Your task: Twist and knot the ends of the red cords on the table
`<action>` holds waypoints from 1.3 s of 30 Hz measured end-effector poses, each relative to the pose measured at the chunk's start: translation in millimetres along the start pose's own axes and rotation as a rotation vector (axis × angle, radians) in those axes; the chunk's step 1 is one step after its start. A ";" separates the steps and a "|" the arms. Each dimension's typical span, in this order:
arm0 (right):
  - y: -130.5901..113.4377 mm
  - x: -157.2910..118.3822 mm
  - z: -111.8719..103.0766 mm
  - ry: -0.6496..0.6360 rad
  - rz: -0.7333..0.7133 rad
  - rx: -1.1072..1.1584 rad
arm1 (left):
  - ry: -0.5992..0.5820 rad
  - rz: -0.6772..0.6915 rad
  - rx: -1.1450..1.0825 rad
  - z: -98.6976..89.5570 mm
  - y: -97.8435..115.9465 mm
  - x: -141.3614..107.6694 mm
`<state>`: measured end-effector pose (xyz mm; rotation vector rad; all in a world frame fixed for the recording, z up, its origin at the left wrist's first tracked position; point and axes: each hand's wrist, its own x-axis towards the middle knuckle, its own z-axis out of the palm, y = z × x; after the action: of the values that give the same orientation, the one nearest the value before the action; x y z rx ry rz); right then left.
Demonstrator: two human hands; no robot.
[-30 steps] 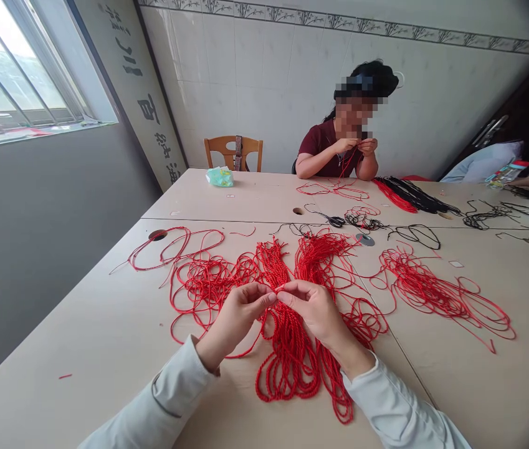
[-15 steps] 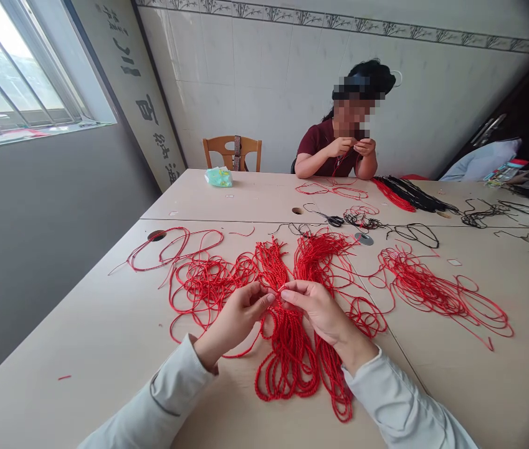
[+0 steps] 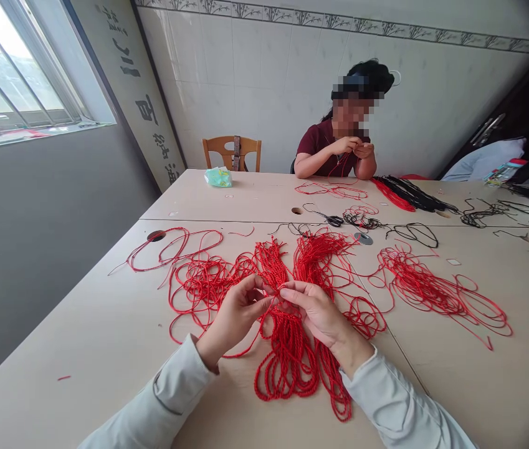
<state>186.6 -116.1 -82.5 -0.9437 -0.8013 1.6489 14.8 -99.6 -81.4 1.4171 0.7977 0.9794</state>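
Both of my hands meet over a bundle of red braided cords (image 3: 287,362) that lies on the table with its looped ends toward me. Thumb and fingers of my left hand (image 3: 245,305) pinch a thin red cord. My right hand (image 3: 315,308) pinches the same cord close beside the left fingertips; the exact spot between them is too small to make out. A second red bundle (image 3: 311,259) runs under and beyond my right hand. Loose red cord (image 3: 208,280) lies tangled to the left of my hands.
Another red cord tangle (image 3: 425,284) spreads at the right. Black scissors (image 3: 334,220) and black cords (image 3: 414,234) lie farther back. Across the table (image 3: 105,337) a person (image 3: 324,149) holds red cord. A green packet (image 3: 219,177) sits near a wooden chair (image 3: 250,153).
My left fingers have shifted and opened slightly around the cord; my right hand stays almost in place. Across the table, the other person's hands have moved closer together.
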 end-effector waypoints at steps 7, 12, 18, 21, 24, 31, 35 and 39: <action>1.8 -2.3 3.8 0.015 -0.031 0.012 | 0.017 0.019 0.009 -0.3 0.0 -1.3; 4.1 -5.5 10.8 0.030 -0.047 0.031 | 0.046 0.051 -0.031 0.6 1.9 -1.1; 8.4 -3.7 7.6 0.021 -0.091 0.049 | 0.124 -0.022 -0.120 0.8 1.2 -0.1; 9.7 -2.0 6.2 0.096 -0.119 0.050 | 0.140 -0.070 -0.138 1.3 1.6 -1.2; 4.9 -1.2 5.3 0.145 -0.124 0.049 | 0.140 -0.097 -0.168 2.1 2.1 -2.6; -28.2 11.9 -33.1 0.398 -0.391 -0.164 | 0.155 -0.183 -0.324 1.1 2.2 -2.1; -30.7 16.0 -45.6 0.494 -0.500 -0.302 | 0.168 -0.196 -0.379 0.2 2.2 -1.4; -20.3 4.5 -24.4 0.166 -0.458 -0.653 | 0.165 -0.187 -0.349 -0.8 0.7 -1.9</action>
<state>216.3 -105.4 -77.4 -1.2071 -1.3624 0.9034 13.2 -100.9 -81.0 0.9545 0.8179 1.0403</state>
